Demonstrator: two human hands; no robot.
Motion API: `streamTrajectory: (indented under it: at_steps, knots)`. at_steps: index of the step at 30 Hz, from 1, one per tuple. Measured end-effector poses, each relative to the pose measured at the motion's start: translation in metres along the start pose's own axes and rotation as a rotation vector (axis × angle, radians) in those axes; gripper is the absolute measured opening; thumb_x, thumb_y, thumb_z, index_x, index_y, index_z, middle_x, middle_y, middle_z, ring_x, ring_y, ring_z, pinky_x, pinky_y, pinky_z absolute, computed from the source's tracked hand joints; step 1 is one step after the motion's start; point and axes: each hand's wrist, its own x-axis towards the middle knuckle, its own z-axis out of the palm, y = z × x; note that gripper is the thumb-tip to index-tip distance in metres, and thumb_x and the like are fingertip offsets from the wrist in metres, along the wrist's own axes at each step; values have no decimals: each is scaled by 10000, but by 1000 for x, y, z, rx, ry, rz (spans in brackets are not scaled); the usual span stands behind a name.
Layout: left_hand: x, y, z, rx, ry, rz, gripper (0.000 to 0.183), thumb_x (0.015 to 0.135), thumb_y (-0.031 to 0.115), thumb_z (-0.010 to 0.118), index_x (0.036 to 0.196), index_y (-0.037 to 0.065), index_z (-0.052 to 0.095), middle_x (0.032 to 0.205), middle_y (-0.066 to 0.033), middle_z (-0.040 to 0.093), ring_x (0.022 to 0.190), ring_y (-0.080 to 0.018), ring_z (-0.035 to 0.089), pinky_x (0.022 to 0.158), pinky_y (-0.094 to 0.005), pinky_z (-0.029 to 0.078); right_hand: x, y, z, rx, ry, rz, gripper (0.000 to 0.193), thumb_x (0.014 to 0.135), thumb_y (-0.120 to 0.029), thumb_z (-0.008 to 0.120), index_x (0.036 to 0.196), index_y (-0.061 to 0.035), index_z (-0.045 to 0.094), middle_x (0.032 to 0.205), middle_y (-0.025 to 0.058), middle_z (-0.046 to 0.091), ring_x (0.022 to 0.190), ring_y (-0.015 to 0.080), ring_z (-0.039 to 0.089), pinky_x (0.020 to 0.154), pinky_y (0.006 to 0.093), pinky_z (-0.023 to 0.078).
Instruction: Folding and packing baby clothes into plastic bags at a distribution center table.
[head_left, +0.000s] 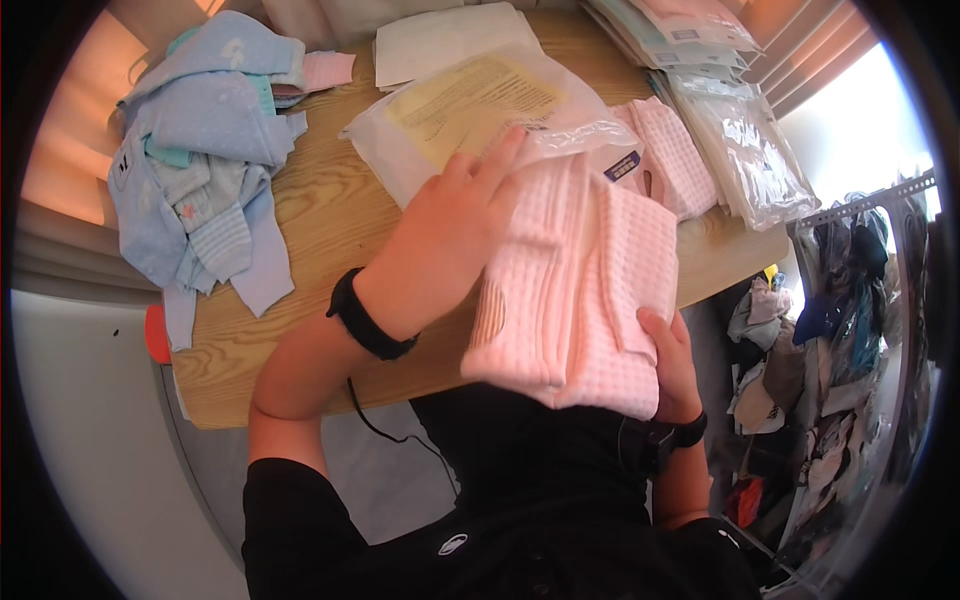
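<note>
A folded pink-and-white checked garment (610,290), with a dark label at its upper end, tilts over the table's near edge. My right hand (672,365) grips its lower right side, thumb on top and fingers hidden beneath. The garment's far end lies at the mouth of a clear plastic bag (390,165) with a yellowish printed panel. At that mouth, my left hand (440,240) has its fingertips on the bag's edge, beside the garment. Its thumb is out of sight. Another pink checked garment (675,160) lies just beyond, to the right.
Blue, grey and mint baby clothes (205,150) are heaped at the left of the wooden table (320,200). White flat sheets or bags (450,40) lie at the back. Packed clear bags (745,150) are stacked back right. A clothes-filled rack (850,300) stands right.
</note>
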Motion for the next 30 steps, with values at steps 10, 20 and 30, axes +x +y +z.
streamTrajectory:
  at_steps: [10,20,30]
  knots:
    - [-8,12,-14,-171,-125,80,433,782,2,532,1214,-21,506,1453,-188,362,1093,-324,511,900,-366,483,26,-4,11,17,123,-258,411,944,-74,476,1326,57,395,1243,147,539,1067,204,577,902,321,483]
    - [-13,35,-5,-11,38,44,297,777,27,571,1073,21,542,1259,-180,556,1020,-273,633,705,-318,563,32,4,24,155,169,-253,427,944,-88,492,1325,82,400,1231,191,554,1066,266,603,895,360,511]
    - [-11,32,-6,40,6,-58,206,744,40,597,949,22,582,1197,-136,583,1020,-262,622,714,-313,555,36,4,30,165,177,-229,426,942,-51,466,1347,44,377,1296,162,507,1129,235,552,942,343,470]
